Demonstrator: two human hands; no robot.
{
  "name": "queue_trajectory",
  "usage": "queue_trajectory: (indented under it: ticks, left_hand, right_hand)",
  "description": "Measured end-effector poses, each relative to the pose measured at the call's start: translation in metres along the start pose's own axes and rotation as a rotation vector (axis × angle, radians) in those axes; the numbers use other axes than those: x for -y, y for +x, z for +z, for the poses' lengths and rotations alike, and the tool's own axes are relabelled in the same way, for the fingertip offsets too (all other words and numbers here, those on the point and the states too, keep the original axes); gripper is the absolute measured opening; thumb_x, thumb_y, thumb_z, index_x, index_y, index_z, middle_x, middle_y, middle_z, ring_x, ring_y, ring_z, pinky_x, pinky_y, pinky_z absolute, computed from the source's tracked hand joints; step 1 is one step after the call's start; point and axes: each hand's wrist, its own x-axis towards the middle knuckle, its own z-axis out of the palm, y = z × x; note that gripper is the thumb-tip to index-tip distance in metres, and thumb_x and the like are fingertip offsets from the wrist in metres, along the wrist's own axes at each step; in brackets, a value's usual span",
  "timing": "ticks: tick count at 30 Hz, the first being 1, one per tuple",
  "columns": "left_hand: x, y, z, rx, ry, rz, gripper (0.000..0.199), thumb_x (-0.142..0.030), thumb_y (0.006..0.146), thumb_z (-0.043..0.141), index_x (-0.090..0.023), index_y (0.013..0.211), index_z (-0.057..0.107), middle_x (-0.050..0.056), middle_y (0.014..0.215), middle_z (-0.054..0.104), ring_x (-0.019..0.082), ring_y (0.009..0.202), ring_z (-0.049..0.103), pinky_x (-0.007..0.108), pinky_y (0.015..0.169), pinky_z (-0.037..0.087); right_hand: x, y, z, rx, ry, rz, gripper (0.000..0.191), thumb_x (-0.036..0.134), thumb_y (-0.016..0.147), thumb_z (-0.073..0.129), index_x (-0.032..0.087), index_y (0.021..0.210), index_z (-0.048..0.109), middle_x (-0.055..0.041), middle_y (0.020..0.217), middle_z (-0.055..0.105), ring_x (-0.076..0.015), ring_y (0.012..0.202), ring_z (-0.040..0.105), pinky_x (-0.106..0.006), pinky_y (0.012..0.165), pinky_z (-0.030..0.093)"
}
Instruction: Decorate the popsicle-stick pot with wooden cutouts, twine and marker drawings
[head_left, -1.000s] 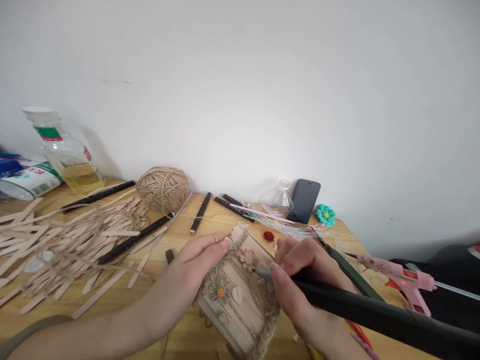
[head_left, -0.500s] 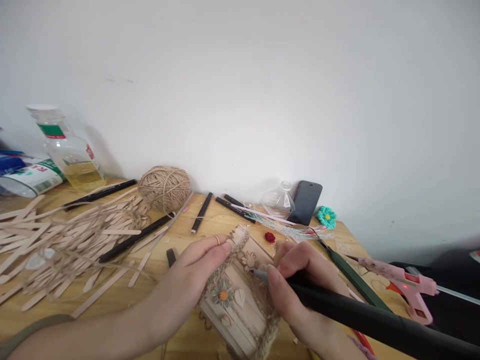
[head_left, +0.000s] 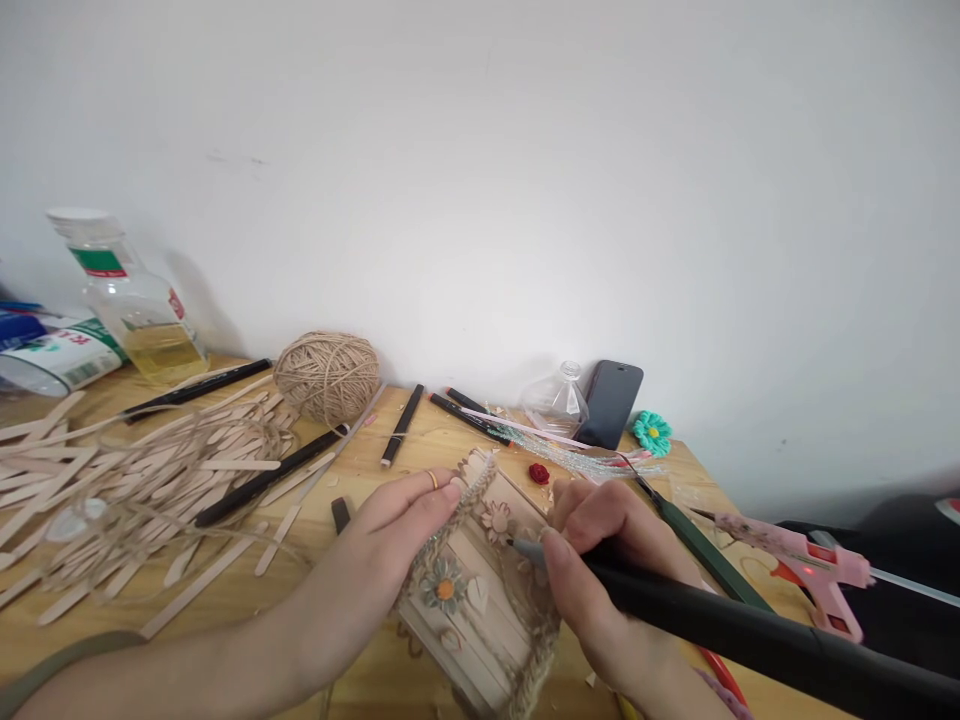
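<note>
A wooden-stick panel (head_left: 461, 640) edged with braided twine is tilted in front of me, its upper left edge in the grip of my left hand (head_left: 394, 535). On its face are a grey flower with an orange centre (head_left: 443, 588), a pale heart (head_left: 478, 593) and a wooden flower (head_left: 496, 521) with reddish petals. My right hand (head_left: 607, 570) is closed round a black marker (head_left: 697, 615). The marker's grey tip points at the lower edge of the wooden flower; whether it touches I cannot tell.
Loose craft sticks (head_left: 202, 470) and twine cover the left. A twine ball (head_left: 327, 377), an oil bottle (head_left: 161, 340) and a phone (head_left: 613, 405) are by the wall. A small red rose (head_left: 538, 474) lies behind the panel. At the right is a pink glue gun (head_left: 814, 570).
The marker tip has shifted slightly right and stays near the wooden flower's lower edge. My left hand keeps its hold on the panel.
</note>
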Motion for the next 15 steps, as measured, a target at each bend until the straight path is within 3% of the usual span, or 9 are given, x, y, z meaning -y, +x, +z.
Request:
queue_trajectory:
  ticks: [15]
  left_hand:
    - [0.0045,0.0025,-0.0008,0.028,0.005,-0.001,0.029,-0.045,0.078,0.056,-0.023,0.089,0.072,0.001,0.111,0.069,0.023,0.107,0.060,0.024,0.087,0.049]
  right_hand:
    - [-0.0026,-0.0013,0.0011,-0.003,-0.037,-0.011,0.025,0.011,0.076,0.052,0.023,0.065,0.034,0.0085,0.051,0.032,-0.0075,0.042,0.029,-0.023,0.041,0.024]
